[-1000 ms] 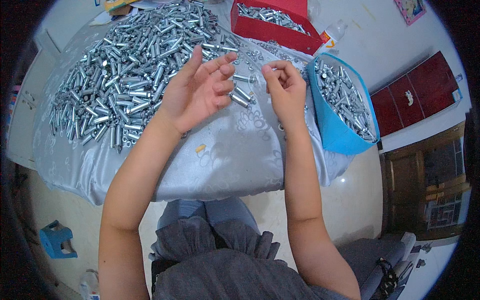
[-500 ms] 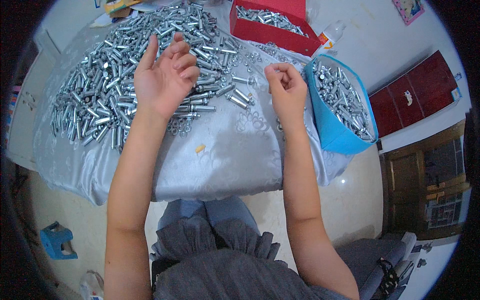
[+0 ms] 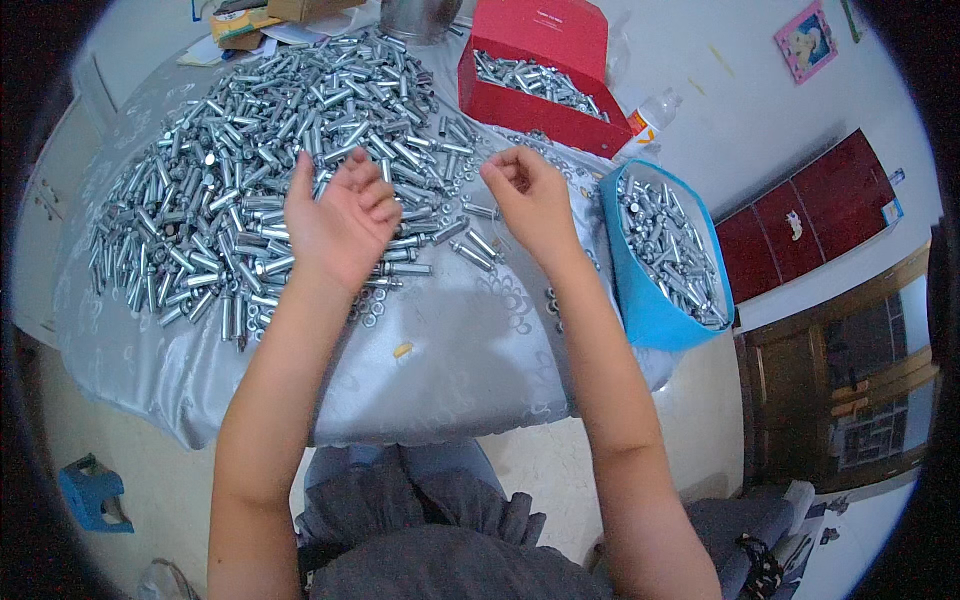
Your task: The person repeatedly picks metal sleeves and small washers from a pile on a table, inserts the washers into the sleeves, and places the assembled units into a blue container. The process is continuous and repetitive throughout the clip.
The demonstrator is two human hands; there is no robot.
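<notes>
A person's left hand (image 3: 335, 225) hovers over a large heap of silver metal sleeves (image 3: 250, 190) on a grey-clothed bench (image 3: 450, 370), fingers loosely curled and apart, holding nothing visible. The right hand (image 3: 530, 200) is closed, possibly pinching a small part. A blue bin (image 3: 660, 300) of sleeves sits just right.

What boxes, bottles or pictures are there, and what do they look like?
Red box: far side of table, open, holds silvery metal parts.
Plastic bottle: right of it, lying, clear, orange label.
Pink picture: top right, square.
Cardboard boxes: top edge, brown.
</notes>
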